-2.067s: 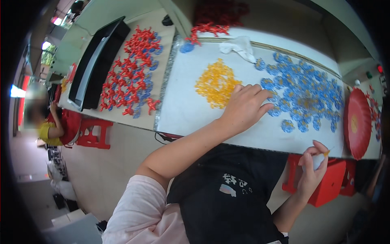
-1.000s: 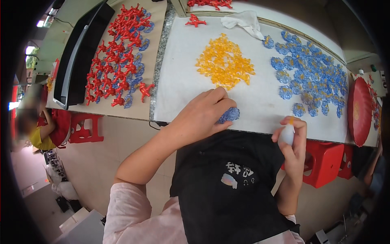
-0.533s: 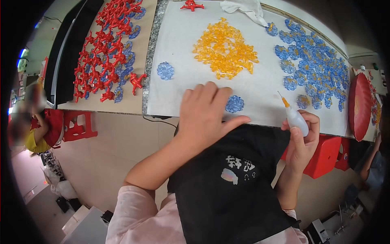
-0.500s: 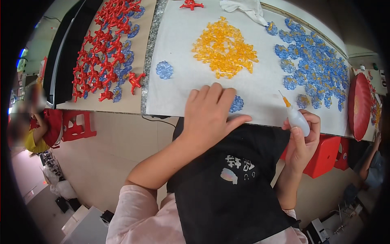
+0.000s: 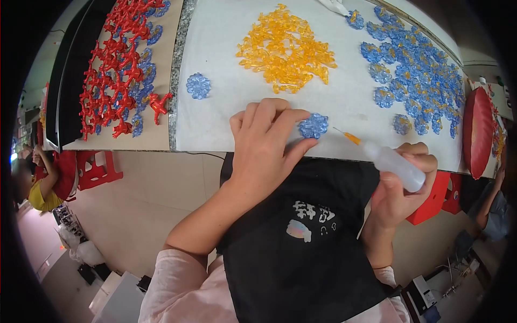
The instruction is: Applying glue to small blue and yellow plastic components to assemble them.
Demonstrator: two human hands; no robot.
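My left hand (image 5: 265, 146) lies flat on the white cloth (image 5: 226, 107) at the table's near edge, its fingertips touching a blue flower-shaped plastic piece (image 5: 313, 125). In my right hand (image 5: 401, 185) I hold a small white squeeze bottle (image 5: 394, 165) with an orange needle tip (image 5: 350, 138) aimed at that piece, a short way off. Above on the cloth lies a heap of yellow plastic pieces (image 5: 285, 51). Many blue flower pieces (image 5: 414, 81) spread to the right. One more blue flower piece (image 5: 198, 85) lies alone to the left.
Red and blue assembled pieces (image 5: 121, 64) cover a tan board at left beside a black tray (image 5: 67, 81). A red round dish (image 5: 477, 132) stands at the right edge. Red stools (image 5: 94, 169) and another person (image 5: 37, 183) are on the floor at left.
My left hand dragged one blue flower piece from the heap to the near edge and now holds it there. My right hand raised the squeeze bottle and turned its tip toward the piece.
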